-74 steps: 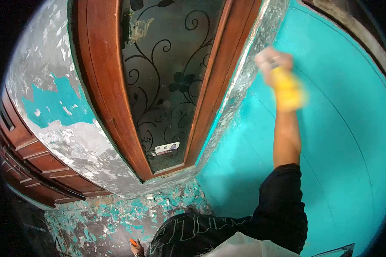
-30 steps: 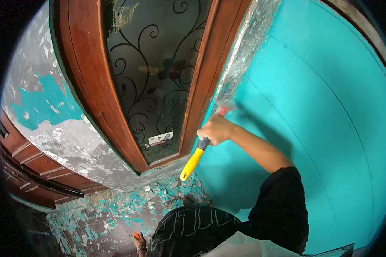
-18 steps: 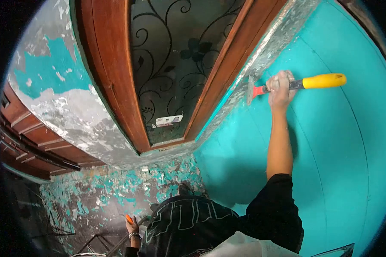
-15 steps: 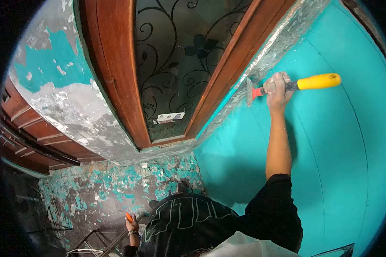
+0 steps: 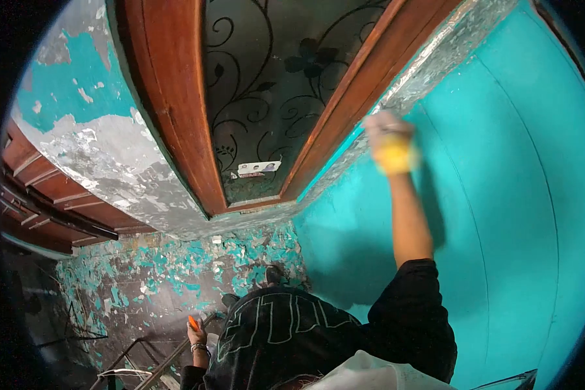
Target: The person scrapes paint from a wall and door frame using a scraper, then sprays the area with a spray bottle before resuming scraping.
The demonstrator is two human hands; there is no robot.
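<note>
My right hand [image 5: 385, 127], smeared by motion, is closed around a scraper [image 5: 396, 156]. Only its yellow handle shows plainly, pointing back toward my wrist; the blade is hidden or blurred near the bare grey strip [image 5: 429, 65] between the door frame and the turquoise wall [image 5: 500, 214]. Low on the left, my left hand [image 5: 197, 335] is closed on a small orange object [image 5: 194, 323]. Its exact kind I cannot make out. A bracelet circles that wrist.
A wooden door [image 5: 169, 104] with dark scrollwork glass stands ahead. Peeling wall [image 5: 104, 156] lies to its left. Paint flakes [image 5: 175, 273] litter the floor around my shoes [image 5: 274, 275]. A metal frame [image 5: 169, 361] stands beside my left hand.
My right hand has moved slightly left and up against the strip's edge. The scraper has swung from lying sideways, handle to the right, to handle toward my wrist. My left hand has barely shifted.
</note>
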